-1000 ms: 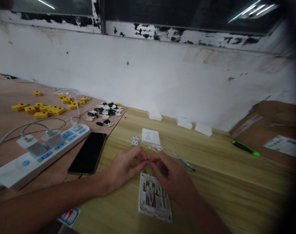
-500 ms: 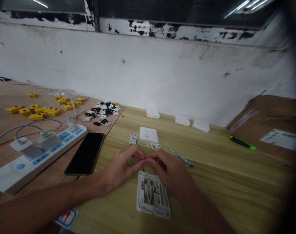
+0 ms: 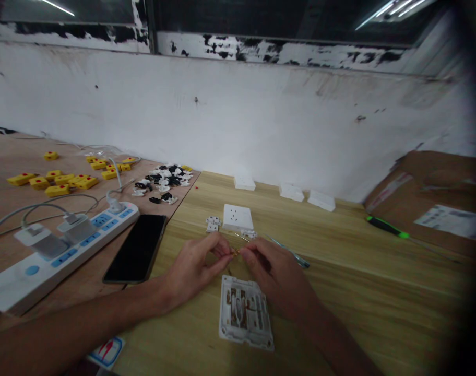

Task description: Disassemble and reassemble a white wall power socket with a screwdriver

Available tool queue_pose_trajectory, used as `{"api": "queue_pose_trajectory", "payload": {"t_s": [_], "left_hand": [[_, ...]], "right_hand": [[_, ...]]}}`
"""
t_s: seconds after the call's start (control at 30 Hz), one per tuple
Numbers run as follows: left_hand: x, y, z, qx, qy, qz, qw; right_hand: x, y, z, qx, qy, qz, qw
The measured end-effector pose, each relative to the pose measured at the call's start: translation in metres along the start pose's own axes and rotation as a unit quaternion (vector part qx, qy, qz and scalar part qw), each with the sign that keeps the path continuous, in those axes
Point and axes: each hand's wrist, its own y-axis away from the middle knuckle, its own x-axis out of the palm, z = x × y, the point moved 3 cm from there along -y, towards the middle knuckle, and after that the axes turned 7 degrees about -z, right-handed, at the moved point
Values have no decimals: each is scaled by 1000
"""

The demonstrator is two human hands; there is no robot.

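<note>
A small brass-coloured metal piece (image 3: 235,253) is pinched between the fingertips of my left hand (image 3: 197,263). The fingertips of my right hand (image 3: 283,279) are closed at its other end, so both hands grip it above the wooden tabletop. Just below lies an opened white socket housing (image 3: 246,313), its inside facing up with brass strips in its slots. Beyond my fingers sit a white socket panel (image 3: 238,216) and a small white plastic insert (image 3: 213,224). Past my right hand, a thin tool with a translucent blue handle (image 3: 300,261) lies partly hidden.
A phone (image 3: 136,248) and a white power strip (image 3: 66,253) with plugged-in chargers lie left. Behind them are several yellow blocks (image 3: 58,190) and a heap of black and white parts (image 3: 171,176). A green-and-black screwdriver (image 3: 387,227) lies by a cardboard box (image 3: 426,183) at right.
My fingertips have drawn slightly apart, and more of the brass-coloured piece shows between them. The objects on the table stay in place; the view has shifted a little.
</note>
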Motion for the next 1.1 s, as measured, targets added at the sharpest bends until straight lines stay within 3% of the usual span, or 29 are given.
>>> {"api": "queue_pose_trajectory", "payload": {"t_s": [0.17,0.7,0.9,1.1], "left_hand": [[0,1,-2,2,-3,10,1000],[0,2,-1,17,-3,6,1000],[0,2,-2,18,5,10,1000],[0,3,-1,16,4,3,1000]], "right_hand": [[2,1,2,-25,-13,13,1000],[2,1,-1,-8,-12,3,1000],[3,1,1,-73,-37,4,997],[6,1,0,-53,-34,4,998]]}}
